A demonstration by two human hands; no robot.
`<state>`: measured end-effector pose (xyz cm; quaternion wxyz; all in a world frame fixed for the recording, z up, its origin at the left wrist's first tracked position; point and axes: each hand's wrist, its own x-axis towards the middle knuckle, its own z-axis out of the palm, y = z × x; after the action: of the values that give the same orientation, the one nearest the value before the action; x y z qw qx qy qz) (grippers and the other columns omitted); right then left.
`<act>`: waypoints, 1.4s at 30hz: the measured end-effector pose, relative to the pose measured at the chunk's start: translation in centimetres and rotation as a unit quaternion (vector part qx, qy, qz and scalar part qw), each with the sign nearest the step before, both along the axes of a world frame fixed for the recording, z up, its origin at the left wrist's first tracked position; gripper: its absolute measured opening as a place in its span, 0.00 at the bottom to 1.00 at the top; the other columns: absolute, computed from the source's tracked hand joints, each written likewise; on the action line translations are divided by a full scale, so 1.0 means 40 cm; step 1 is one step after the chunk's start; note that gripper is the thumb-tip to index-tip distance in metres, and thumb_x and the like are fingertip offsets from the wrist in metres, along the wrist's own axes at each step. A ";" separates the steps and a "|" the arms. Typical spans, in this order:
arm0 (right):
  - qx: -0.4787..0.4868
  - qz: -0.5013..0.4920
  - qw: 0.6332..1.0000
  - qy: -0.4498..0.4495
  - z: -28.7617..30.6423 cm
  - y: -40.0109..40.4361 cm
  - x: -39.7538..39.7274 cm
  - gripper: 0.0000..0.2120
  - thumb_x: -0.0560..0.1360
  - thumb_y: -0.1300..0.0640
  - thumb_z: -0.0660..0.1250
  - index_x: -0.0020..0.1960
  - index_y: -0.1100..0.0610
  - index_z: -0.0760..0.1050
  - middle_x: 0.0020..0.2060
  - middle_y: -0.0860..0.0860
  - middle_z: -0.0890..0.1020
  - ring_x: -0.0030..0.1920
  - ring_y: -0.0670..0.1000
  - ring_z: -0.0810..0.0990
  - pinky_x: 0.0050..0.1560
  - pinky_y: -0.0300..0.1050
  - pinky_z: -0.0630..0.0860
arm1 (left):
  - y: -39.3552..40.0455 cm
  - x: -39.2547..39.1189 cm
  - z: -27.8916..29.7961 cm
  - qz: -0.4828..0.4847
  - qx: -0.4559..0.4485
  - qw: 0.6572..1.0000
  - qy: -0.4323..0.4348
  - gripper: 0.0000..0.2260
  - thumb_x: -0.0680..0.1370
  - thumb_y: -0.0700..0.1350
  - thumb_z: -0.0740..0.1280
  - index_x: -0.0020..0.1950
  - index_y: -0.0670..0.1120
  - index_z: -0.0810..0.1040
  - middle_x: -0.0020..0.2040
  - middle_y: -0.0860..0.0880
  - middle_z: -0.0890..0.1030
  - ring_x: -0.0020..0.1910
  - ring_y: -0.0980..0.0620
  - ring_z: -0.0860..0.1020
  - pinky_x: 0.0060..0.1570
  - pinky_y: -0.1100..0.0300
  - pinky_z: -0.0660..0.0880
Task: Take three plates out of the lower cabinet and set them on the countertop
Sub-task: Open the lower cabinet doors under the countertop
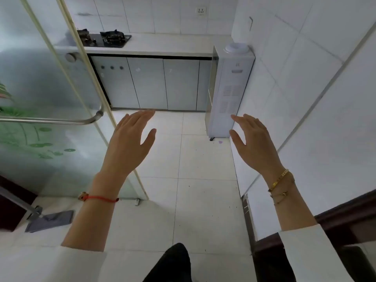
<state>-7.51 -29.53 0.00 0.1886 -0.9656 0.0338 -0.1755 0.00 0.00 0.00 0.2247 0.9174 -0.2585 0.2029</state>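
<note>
Across the far wall runs one countertop, white and bare at its middle, with a black hob carrying two burners at its left end. Below it sits the lower cabinet, showing three full grey doors and a narrow strip of a fourth at the right, all closed; three dark knobs sit in a row on the leftmost door. No plates can be seen, so where they lie cannot be told. One water dispenser stands on the floor just beside the cabinet's right end, against the tiled wall. One socket is set in the wall above the countertop.

Nearer the camera, two hands hover over the floor, well apart from the cabinet. The left hand has straight, spread fingers and holds nothing; a red string circles its wrist. The right hand is likewise flat-fingered and empty, with gold bracelets on its wrist. One frosted glass door with a metal handle stands at the left, and one mop head lies on the floor below it.
</note>
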 end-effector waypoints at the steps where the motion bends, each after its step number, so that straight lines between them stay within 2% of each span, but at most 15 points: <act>1: 0.002 0.001 1.000 -0.006 -0.005 -0.003 0.007 0.21 0.81 0.53 0.59 0.72 0.57 0.67 0.70 0.56 0.73 0.74 0.56 0.66 0.76 0.51 0.58 | -0.004 0.005 -0.006 -0.002 -0.003 1.000 -0.001 0.20 0.81 0.46 0.62 0.72 0.44 0.70 0.69 0.47 0.75 0.70 0.47 0.72 0.74 0.49 0.62; 9: 0.005 -0.005 1.000 0.015 -0.049 -0.025 0.092 0.21 0.81 0.52 0.59 0.72 0.56 0.68 0.70 0.56 0.73 0.74 0.56 0.66 0.75 0.50 0.58 | -0.043 0.082 -0.055 0.006 0.002 1.000 0.024 0.20 0.81 0.46 0.62 0.72 0.44 0.69 0.69 0.46 0.75 0.70 0.47 0.71 0.75 0.50 0.61; 15: 0.019 -0.002 0.999 0.033 -0.105 -0.048 0.217 0.20 0.81 0.52 0.59 0.72 0.56 0.68 0.69 0.55 0.74 0.73 0.55 0.66 0.75 0.50 0.59 | -0.076 0.208 -0.104 0.009 -0.001 0.999 0.047 0.20 0.81 0.45 0.62 0.72 0.44 0.70 0.69 0.46 0.75 0.70 0.47 0.71 0.74 0.48 0.62; 23: 0.050 0.005 0.997 0.057 -0.104 -0.094 0.538 0.20 0.81 0.52 0.59 0.71 0.56 0.68 0.69 0.55 0.74 0.74 0.55 0.66 0.76 0.55 0.60 | -0.128 0.521 -0.110 0.034 -0.006 0.998 0.057 0.19 0.81 0.45 0.62 0.72 0.44 0.70 0.69 0.47 0.75 0.69 0.48 0.72 0.75 0.50 0.61; 30: 0.043 0.009 0.998 0.042 -0.068 -0.133 0.853 0.19 0.81 0.53 0.59 0.71 0.57 0.69 0.68 0.55 0.74 0.73 0.54 0.66 0.76 0.52 0.61 | -0.164 0.826 -0.081 0.039 -0.010 0.998 0.042 0.18 0.80 0.45 0.63 0.70 0.44 0.71 0.68 0.48 0.76 0.67 0.48 0.74 0.72 0.48 0.66; 38: 0.047 0.023 0.997 0.049 -0.081 -0.156 1.094 0.19 0.81 0.54 0.59 0.71 0.57 0.68 0.68 0.56 0.74 0.74 0.55 0.66 0.76 0.56 0.61 | -0.191 1.054 -0.086 0.046 -0.009 0.997 0.057 0.19 0.80 0.45 0.63 0.71 0.44 0.71 0.68 0.48 0.76 0.67 0.47 0.74 0.71 0.48 0.66; 42: 0.036 0.034 0.997 0.054 -0.106 -0.177 1.213 0.19 0.81 0.53 0.59 0.71 0.57 0.69 0.68 0.56 0.74 0.73 0.56 0.67 0.75 0.53 0.62 | -0.207 1.156 -0.097 0.051 -0.010 0.997 0.051 0.18 0.80 0.44 0.64 0.70 0.44 0.72 0.67 0.48 0.77 0.66 0.47 0.74 0.70 0.47 0.68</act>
<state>41.02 -36.62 -4.23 0.2274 -0.9668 0.0172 -0.1156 46.22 -8.29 -3.89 0.2362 0.9363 -0.1970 0.1692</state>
